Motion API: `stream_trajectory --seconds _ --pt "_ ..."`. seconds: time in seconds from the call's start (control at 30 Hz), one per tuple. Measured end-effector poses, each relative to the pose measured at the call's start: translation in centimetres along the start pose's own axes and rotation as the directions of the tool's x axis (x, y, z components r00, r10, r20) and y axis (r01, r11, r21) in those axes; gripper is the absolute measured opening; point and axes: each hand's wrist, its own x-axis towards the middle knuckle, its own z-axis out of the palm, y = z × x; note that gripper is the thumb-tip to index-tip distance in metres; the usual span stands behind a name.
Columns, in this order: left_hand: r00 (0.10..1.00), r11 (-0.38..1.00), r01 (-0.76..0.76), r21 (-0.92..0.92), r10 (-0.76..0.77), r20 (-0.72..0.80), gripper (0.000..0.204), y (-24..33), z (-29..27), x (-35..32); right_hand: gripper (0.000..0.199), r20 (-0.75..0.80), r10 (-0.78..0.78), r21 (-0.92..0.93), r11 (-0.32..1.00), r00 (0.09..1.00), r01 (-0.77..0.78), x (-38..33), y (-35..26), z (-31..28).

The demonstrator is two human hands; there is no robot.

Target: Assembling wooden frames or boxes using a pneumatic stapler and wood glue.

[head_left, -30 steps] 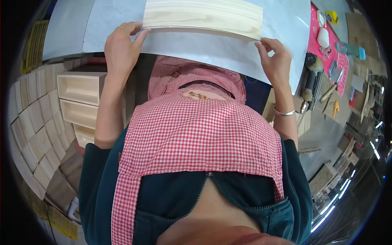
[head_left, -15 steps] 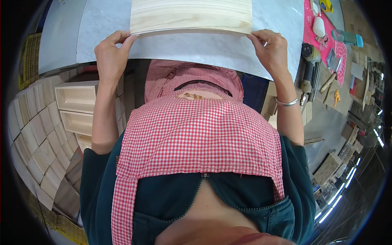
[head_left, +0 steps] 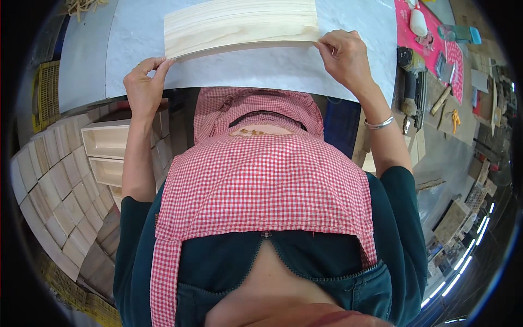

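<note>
A pale wooden board or box panel (head_left: 239,24) with straight grain lies over the light marbled tabletop (head_left: 229,71), tilted so its right end is farther from me. Its near edge shows a thin dark line of shadow. My left hand (head_left: 144,87) pinches the near left corner between thumb and fingers. At the near right corner, my right hand (head_left: 346,60) pinches likewise, a silver bangle on its wrist. The panel's far edge runs partly out of view at the top.
At left stand stacked wooden blocks or boxes (head_left: 54,191) and open wooden boxes (head_left: 106,140). On the right, a nail gun (head_left: 409,87), a white bottle (head_left: 418,23), a teal-lidded container (head_left: 459,34) and orange-handled scissors (head_left: 455,121) lie about. A yellow crate (head_left: 46,94) stands at far left.
The panel has shifted left in view and turned, its left end coming nearer to me. My left hand has moved nearer, my right hand left and slightly farther away.
</note>
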Motion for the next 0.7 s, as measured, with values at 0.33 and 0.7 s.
stream_trajectory --seconds 0.33,0.7 --pt "0.998 1.000 0.002 0.030 -0.004 0.061 0.032 -0.2 0.4 0.3 0.009 -0.075 0.017 0.020 1.000 0.997 -0.016 -0.8 1.1 0.1" --pt "0.799 0.718 -0.601 0.350 0.550 0.244 0.068 6.5 1.6 4.9 0.067 -0.234 0.656 -0.521 0.539 0.718 -0.662 -17.2 18.2 -8.3"
